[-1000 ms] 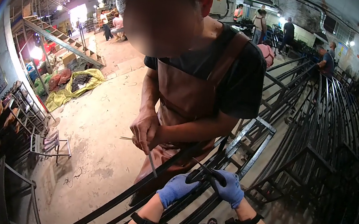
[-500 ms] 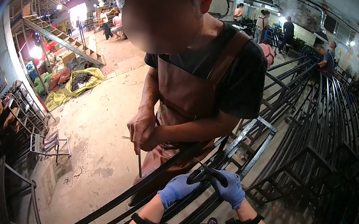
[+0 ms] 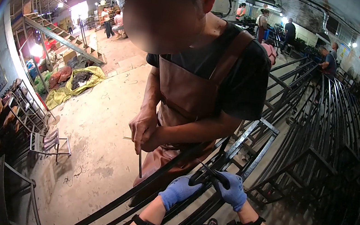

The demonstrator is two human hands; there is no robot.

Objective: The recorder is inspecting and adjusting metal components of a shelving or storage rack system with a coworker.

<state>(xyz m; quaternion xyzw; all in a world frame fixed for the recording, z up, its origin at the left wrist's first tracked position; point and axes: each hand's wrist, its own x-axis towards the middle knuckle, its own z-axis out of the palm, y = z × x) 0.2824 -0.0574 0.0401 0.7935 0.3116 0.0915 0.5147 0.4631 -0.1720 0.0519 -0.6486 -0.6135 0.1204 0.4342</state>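
Both my hands wear blue gloves with black-coated fingers and sit close together over long black metal bars (image 3: 150,187). My left hand (image 3: 182,189) has its fingers bent and pressed together; what they hold, if anything, is hidden. Beside it, my right hand (image 3: 229,189) is closed around a thin dark strip (image 3: 205,165), whose narrow end sticks out toward the co-worker. Just beyond my fingers lies a dark, ladder-like metal frame (image 3: 249,144). Facing me, a co-worker in a brown apron (image 3: 183,89) holds a thin dark rod (image 3: 140,165) pointing down.
Many long black bars (image 3: 327,125) are laid out at the right, with a welded frame (image 3: 304,170) among them. At left are a small metal chair (image 3: 50,144), a yellow sheet (image 3: 71,89) with sacks, and a staircase (image 3: 61,38). Other people work farther back.
My hands keep the same place and grip. The co-worker's pose is nearly unchanged; the view has shifted very slightly. A distant standing person in an apron has turned a little.
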